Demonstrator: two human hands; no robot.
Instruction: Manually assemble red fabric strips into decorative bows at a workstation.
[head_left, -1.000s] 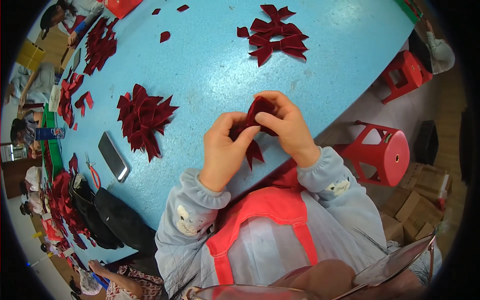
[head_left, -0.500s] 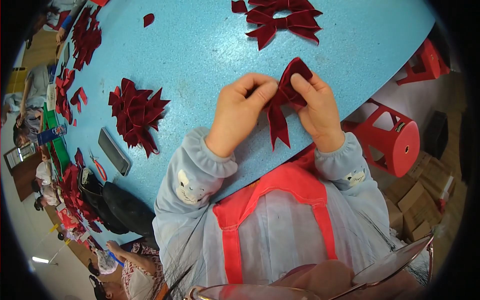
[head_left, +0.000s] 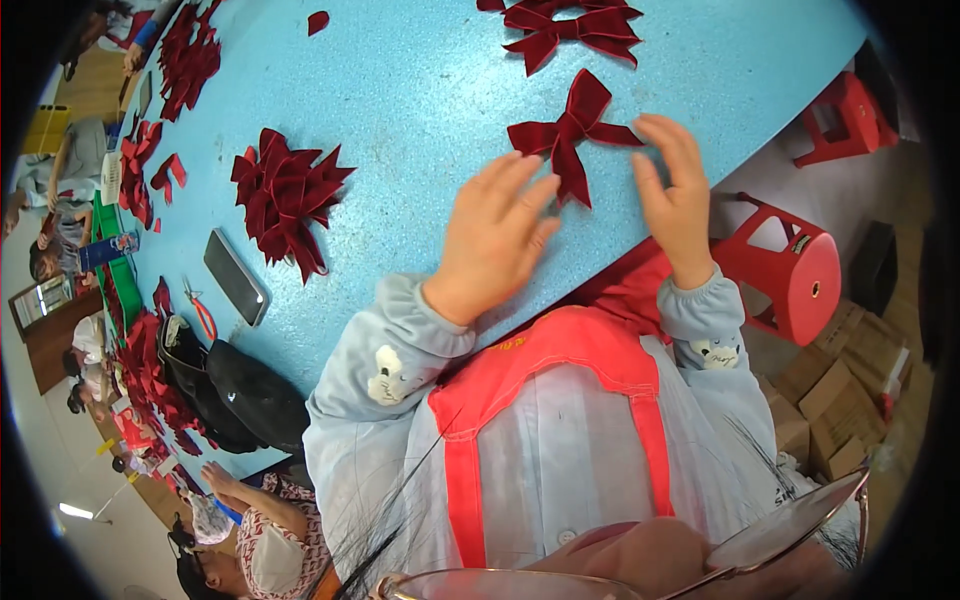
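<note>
A dark red velvet bow (head_left: 574, 128) lies on the blue table in front of me, its loops and tails spread out. My left hand (head_left: 492, 238) is at its lower left, fingers loosely stretched, with nothing in it. On the other side, my right hand (head_left: 680, 190) has thumb and fingers apart beside the bow's right tail; whether a fingertip touches the tail is hard to tell. Beyond it lie more finished-looking red bows (head_left: 575, 30), close together. To the left sits a heap of red velvet bows (head_left: 285, 195).
Left on the blue table (head_left: 400, 130) are a dark phone (head_left: 236, 277), red-handled pliers (head_left: 204, 316) and a black bag (head_left: 250, 390). More red velvet piles (head_left: 190, 62) lie farther off. Red stools (head_left: 800, 285) stand right of the table edge. Another person (head_left: 275, 540) sits at lower left.
The bow that both hands held half a second ago now lies on the table, spread flat. My hands have let go and moved apart, the right one outward.
</note>
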